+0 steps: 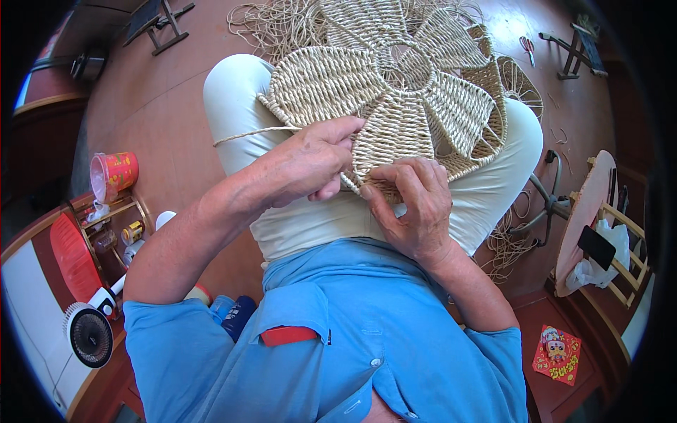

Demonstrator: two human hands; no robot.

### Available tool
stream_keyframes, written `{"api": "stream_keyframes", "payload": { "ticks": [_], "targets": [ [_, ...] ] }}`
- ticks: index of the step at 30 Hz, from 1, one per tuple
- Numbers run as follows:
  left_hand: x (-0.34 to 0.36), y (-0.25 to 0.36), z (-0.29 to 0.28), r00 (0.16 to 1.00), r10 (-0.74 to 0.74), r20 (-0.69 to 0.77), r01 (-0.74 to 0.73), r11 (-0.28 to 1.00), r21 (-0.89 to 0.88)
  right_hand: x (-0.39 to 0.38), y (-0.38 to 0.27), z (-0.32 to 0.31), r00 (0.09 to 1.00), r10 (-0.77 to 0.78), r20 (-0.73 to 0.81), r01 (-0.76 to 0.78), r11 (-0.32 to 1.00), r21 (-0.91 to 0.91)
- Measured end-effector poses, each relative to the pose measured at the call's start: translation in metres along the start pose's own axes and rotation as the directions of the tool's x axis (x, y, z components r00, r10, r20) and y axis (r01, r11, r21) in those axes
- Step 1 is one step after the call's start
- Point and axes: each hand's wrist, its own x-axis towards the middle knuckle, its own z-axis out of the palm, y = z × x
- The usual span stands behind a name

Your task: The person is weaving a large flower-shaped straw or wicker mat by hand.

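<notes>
Woven mat (395, 92) on lap, cord pile (275, 25) behind, fan (88, 335) far left.

- Bright, even daylight; colours are vivid.
- Soft glare on the polished reddish-brown floor (169, 120) at the top right.
- Short, soft shadows under the hands.
- Strong fisheye bending, black vignette at the rim.
- Centre sharp, edges softer.

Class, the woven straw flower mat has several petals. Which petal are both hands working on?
The unfinished petal nearest the person's body, at the woven straw flower mat's lower edge. The left hand and right hand pinch it; other petals lie untouched.
</notes>
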Motion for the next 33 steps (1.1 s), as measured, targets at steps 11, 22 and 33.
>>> {"api": "stream_keyframes", "payload": {
  "ticks": [11, 22, 33],
  "targets": [
    [-0.002, -0.013, 0.009, 0.999, 0.005, -0.049, -0.008, 0.999, -0.047, -0.001, -0.001, -0.001, 1.0, 0.004, 0.018, -0.004, 1.0, -0.004],
    [0.009, -0.011, 0.003, 0.992, -0.106, -0.065, 0.095, 0.983, -0.156, 0.006, -0.004, -0.003, 0.996, 0.075, 0.055, -0.076, 0.997, 0.021],
    [0.02, -0.026, 0.005, 0.998, -0.057, -0.035, 0.046, 0.968, -0.246, 0.014, -0.005, -0.019, 0.988, 0.07, 0.139, -0.079, 0.995, 0.061]
  ]
}}
